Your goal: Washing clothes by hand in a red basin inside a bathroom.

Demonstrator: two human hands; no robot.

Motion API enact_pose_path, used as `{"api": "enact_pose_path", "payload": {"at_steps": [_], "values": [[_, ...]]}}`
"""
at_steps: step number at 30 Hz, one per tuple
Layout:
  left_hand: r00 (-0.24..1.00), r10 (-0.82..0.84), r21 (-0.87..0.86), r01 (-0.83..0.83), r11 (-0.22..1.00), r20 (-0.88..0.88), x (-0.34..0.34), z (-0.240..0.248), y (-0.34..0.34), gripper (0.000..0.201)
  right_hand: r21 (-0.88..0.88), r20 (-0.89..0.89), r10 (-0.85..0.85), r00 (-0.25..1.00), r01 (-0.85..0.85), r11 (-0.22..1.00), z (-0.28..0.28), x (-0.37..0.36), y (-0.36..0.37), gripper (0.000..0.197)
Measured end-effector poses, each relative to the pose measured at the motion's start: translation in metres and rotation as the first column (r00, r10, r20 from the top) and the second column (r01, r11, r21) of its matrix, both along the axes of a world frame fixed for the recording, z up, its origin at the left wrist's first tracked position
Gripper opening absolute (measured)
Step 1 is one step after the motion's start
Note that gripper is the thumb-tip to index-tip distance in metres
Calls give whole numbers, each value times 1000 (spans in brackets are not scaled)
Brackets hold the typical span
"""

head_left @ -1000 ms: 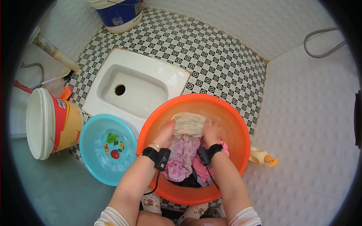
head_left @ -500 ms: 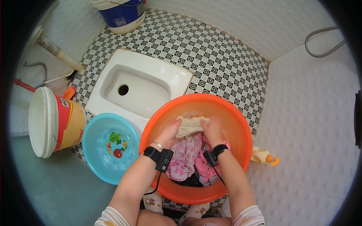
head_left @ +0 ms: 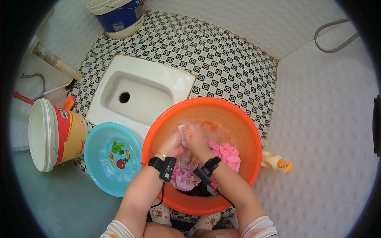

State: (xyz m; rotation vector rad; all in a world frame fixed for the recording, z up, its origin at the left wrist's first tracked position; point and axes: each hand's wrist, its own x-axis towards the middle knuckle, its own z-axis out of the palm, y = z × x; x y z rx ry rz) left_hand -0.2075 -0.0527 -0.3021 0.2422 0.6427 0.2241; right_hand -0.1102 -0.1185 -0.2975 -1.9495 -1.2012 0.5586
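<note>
Over the far left part of a large orange basin, my left hand and my right hand press together. Both are closed around a bunched cream cloth, mostly hidden by the fingers; my right hand is somewhat blurred. Water stands in the basin beyond them. Closer to me lie wet clothes: a bright pink garment, a pale floral piece partly beneath my forearms, and something dark under these. A black strap with a small device and cable sits on each wrist.
A light blue basin stands left of the orange one, by a tipped-looking red and yellow bucket. Beyond is a white squat toilet in patterned tiles, then a blue and white bucket. At right lies a pump bottle.
The cream cloth was stretched between my hands; now they have come together and it is bunched up. My right hand moved left, uncovering more of the pink garment. The view shifted slightly.
</note>
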Motion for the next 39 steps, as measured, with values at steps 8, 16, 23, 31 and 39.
{"api": "enact_pose_path", "payload": {"at_steps": [8,16,23,31,39], "values": [[965,-156,354,224,908,-212,-13,-13,5,37,-467,424,-530,734,679,567,-21,65,-47,47],[1000,0,-42,0,999,-11,-12,-14,5,32,24,221,66,973,-73,997,-4,-18,10,25],[990,-34,63,43,997,-140,9,25,-11,25,-249,313,-254,915,338,908,-14,67,-52,37],[925,34,158,28,987,-378,25,11,-18,27,-137,77,-345,936,352,926,-66,59,-54,40],[997,57,170,-48,984,-45,9,8,-11,25,57,-44,-54,998,56,997,33,-5,-2,22]]}}
